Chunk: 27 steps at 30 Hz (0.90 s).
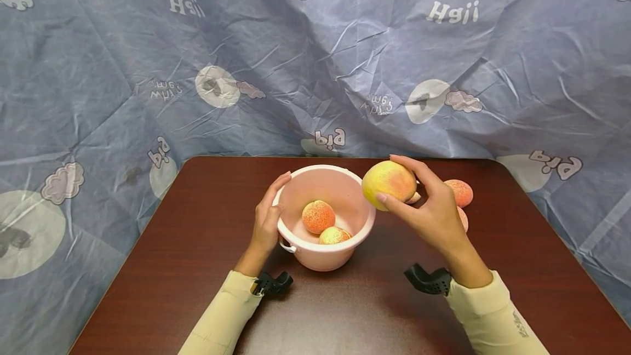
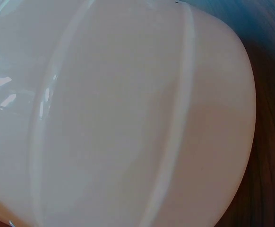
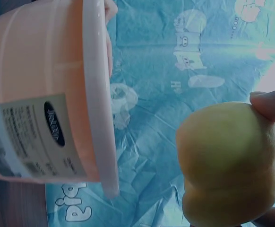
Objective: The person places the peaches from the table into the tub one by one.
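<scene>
A pink plastic bucket (image 1: 296, 237) stands on the dark wooden table (image 1: 197, 267) and holds two peaches (image 1: 318, 216) (image 1: 334, 235). My left hand (image 1: 268, 218) rests against the bucket's left wall and rim with straight fingers. My right hand (image 1: 428, 210) grips a yellow-pink peach (image 1: 388, 182) above the bucket's right rim. The right wrist view shows that peach (image 3: 232, 163) beside the bucket's labelled wall (image 3: 38, 94). The bucket wall (image 2: 109, 113) fills the left wrist view.
Two or three more peaches (image 1: 459, 192) lie on the table behind my right hand. A blue cartoon-print cloth (image 1: 315, 59) hangs behind the table and drapes down both sides. Bare tabletop lies in front of the bucket.
</scene>
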Motion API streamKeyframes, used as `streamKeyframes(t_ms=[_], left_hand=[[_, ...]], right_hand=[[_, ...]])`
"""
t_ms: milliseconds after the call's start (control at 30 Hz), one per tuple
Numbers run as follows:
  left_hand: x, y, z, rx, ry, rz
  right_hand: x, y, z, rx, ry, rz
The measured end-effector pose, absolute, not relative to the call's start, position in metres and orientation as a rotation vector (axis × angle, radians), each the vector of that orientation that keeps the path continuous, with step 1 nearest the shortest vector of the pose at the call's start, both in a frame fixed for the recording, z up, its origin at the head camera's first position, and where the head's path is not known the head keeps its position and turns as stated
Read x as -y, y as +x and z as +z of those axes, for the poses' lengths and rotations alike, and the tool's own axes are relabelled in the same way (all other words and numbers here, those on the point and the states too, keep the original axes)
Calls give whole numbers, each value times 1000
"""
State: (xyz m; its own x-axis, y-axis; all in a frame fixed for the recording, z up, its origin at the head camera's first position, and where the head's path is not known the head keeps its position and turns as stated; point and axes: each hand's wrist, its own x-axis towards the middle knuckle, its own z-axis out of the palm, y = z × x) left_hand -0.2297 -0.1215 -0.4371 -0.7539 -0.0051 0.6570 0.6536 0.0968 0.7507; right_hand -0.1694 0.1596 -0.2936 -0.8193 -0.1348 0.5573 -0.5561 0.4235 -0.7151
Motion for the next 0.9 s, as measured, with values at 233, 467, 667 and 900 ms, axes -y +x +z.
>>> streamKeyframes(t_ms=[233,467,667,900], left_hand=[[118,-212,-411,1882,-638,-1720],[116,-206,-403,1897,-639,-1718],[118,-208,-406,1880,-656,-1723],[117,-208,-405,1883,-650,-1730]], right_hand=[[-147,-175,-292,2237,630,1489],[-138,-180,-293,2278,624,1520],[-132,-183,-295,2295,647,1461],[-125,-189,-297,2253,730,1474]])
